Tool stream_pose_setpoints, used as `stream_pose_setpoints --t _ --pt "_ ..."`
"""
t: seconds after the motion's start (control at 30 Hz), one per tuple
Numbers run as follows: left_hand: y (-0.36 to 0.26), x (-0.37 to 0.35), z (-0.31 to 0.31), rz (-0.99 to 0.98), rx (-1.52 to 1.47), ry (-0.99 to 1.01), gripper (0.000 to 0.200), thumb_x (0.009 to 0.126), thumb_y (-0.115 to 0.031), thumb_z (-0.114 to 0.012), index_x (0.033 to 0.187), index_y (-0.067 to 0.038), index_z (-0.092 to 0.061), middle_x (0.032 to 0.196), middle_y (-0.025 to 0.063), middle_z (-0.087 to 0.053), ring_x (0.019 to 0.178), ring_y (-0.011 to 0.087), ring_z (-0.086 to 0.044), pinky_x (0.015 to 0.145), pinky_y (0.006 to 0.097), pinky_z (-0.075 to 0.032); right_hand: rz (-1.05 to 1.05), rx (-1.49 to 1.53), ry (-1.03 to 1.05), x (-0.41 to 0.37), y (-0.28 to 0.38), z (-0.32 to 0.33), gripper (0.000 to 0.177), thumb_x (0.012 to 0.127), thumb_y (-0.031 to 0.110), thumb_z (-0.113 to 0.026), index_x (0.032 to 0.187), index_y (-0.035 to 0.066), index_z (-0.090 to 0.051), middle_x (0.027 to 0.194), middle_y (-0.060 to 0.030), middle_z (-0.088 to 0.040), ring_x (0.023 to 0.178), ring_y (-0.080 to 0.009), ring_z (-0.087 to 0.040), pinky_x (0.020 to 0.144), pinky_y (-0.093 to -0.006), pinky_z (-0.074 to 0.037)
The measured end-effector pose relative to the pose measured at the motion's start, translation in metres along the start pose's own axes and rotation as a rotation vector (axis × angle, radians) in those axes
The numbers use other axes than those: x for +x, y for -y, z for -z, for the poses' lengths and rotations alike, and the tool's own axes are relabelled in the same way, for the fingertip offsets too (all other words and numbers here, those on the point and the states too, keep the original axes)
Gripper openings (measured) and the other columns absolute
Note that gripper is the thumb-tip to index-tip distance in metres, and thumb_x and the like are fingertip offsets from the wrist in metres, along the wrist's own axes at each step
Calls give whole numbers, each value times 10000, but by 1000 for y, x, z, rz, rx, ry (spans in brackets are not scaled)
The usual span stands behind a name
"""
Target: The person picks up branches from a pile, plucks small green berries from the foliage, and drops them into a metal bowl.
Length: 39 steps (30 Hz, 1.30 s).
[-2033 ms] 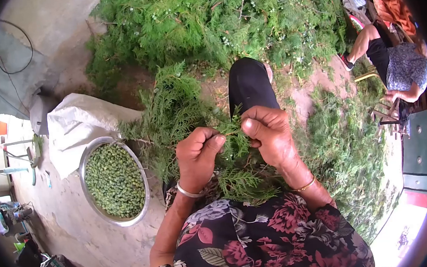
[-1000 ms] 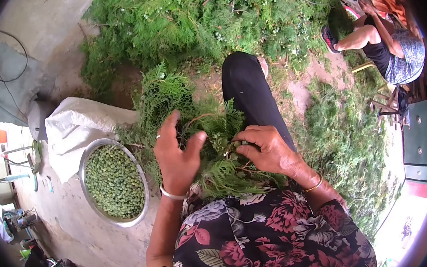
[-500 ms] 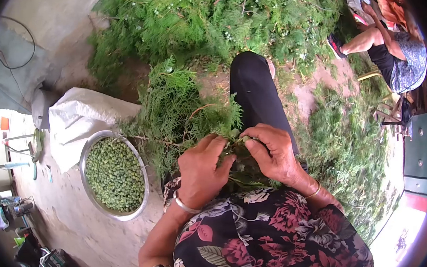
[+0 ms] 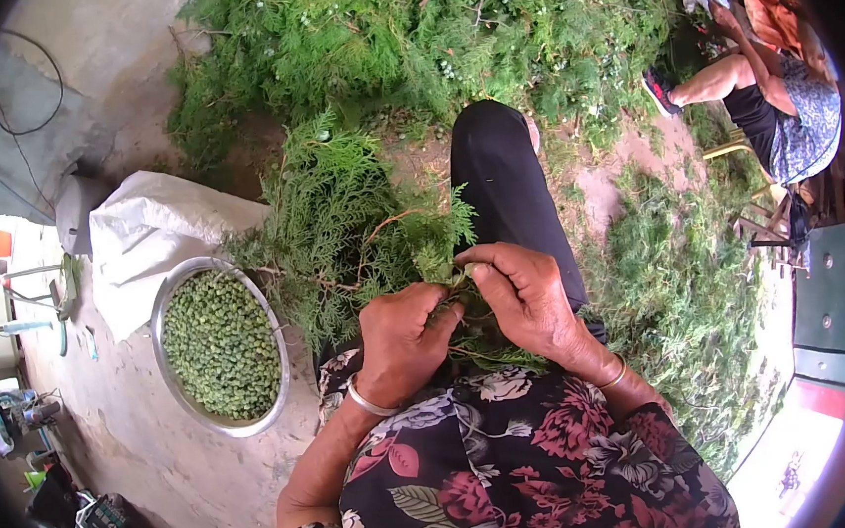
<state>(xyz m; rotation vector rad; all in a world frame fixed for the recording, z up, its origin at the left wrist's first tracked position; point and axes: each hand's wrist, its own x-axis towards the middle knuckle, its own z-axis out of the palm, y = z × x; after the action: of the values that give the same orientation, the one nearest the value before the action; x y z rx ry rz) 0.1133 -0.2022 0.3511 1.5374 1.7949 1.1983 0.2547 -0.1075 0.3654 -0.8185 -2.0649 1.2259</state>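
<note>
A leafy green branch (image 4: 333,197) lies over my lap, its stems running under my hands. My left hand (image 4: 409,342) is closed round part of the sprigs, thumb pressed against the bent fingers. Close to its right, my right hand (image 4: 525,301) pinches at the sprig with thumb and index finger; a small pale green piece shows at the fingertips. To the left on the floor stands a metal basin (image 4: 159,352) holding a heap of small green cones (image 4: 220,344).
A white sack (image 4: 157,235) lies behind the basin. Large piles of cut greenery (image 4: 445,44) cover the ground ahead and to the right. Another person (image 4: 756,89) sits at the upper right. A cable (image 4: 62,94) and tools stand at the left.
My right hand has moved slightly left, closer to my left hand, and its fingers now overlap the sprig. The camera view has shifted slightly.
</note>
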Motion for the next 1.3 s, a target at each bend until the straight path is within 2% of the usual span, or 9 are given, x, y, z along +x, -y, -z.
stream_pose_setpoints --t 0.2,0.3,0.47,0.57,0.63,0.87,1.0,1.13,1.3 --pt "3 -1 2 12 12 19 126 717 -55 -708 802 -23 -621 665 121 -594 576 285 -594 510 344 -438 108 -48 9 3 3 0 90 862 26 -573 936 -18 -597 757 -169 -605 637 -324 -604 566 -351 -472" --pt "-2 0 8 -18 26 38 128 718 -21 -707 814 0 -625 676 122 -607 577 264 -603 520 322 -440 39 -31 -34 -1 -3 -3 77 851 38 -599 903 -20 -599 675 -109 -587 585 -248 -589 543 -325 -460" --pt "-5 1 12 -44 -32 0 131 720 -34 -713 816 -10 -628 664 111 -593 571 259 -585 510 322 -423 -416 470 -73 2 3 -4 202 908 148 -564 759 13 -591 590 30 -478 518 -52 -430 452 -226 -337" --pt "-4 -1 15 -74 -19 -16 143 712 -50 -727 799 -7 -620 663 110 -589 558 257 -569 514 327 -423 -727 907 -139 8 7 8 274 949 230 -500 743 63 -565 559 51 -408 480 -42 -338 430 -207 -256" --pt "2 -9 19 -51 90 73 183 680 -71 -760 778 -12 -617 666 94 -594 561 263 -563 521 341 -428 -614 1281 -325 18 -7 23 270 959 280 -469 803 67 -527 600 52 -371 499 -50 -298 408 -205 -221" --pt "10 -14 23 -209 76 -29 232 627 -75 -796 751 -26 -606 689 95 -611 595 275 -569 536 352 -441 -617 1001 110 17 -10 37 272 751 130 -520 941 -59 -559 767 -115 -599 585 -109 -519 429 -220 -378" --pt "15 -17 22 -244 -24 -13 211 649 -57 -776 758 -28 -598 685 101 -604 593 275 -563 541 352 -439 -501 641 363 17 -10 13 327 778 193 -614 977 -65 -640 838 -93 -663 734 -135 -613 683 -233 -484" --pt "12 -18 23 -192 -32 47 185 673 -58 -756 759 -35 -594 670 90 -590 587 274 -549 540 361 -417 -560 784 433 15 -6 3 330 794 203 -656 998 -56 -644 851 -80 -668 789 -124 -615 715 -249 -487" --pt "10 -17 23 -179 -21 83 185 684 -63 -749 757 -39 -581 646 80 -569 582 280 -539 536 374 -403 -305 393 534 23 -2 7 314 796 197 -700 1031 -8 -658 881 -49 -673 806 -100 -611 723 -244 -483"
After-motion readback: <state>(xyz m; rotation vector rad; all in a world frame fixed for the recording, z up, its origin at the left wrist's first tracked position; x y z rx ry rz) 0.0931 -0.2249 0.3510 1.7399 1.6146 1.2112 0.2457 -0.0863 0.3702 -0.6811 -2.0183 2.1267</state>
